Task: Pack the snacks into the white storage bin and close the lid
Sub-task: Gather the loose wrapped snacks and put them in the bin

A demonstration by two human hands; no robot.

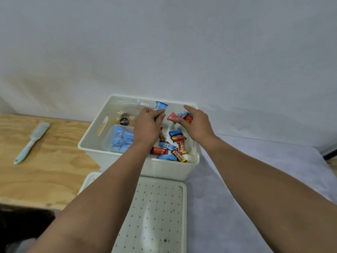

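The white storage bin (116, 154) stands open against the wall, with both my hands over it. My left hand (147, 126) pinches a light blue snack wrapper (160, 105) above the bin's far side. My right hand (196, 123) grips a small bunch of red and blue wrapped snacks (180, 116). Several red, yellow and blue candy bars (173, 145) lie loose on the bin floor. A clear tub of blue packets (119, 138) and a dark round lid (124, 121) sit in the bin's left half. The white perforated lid (158, 212) lies flat in front of the bin.
A pale blue brush (32, 141) lies on the bare plywood tabletop (54, 170) to the left. A white cloth (246, 179) covers the table under and right of the bin. A white wall rises close behind.
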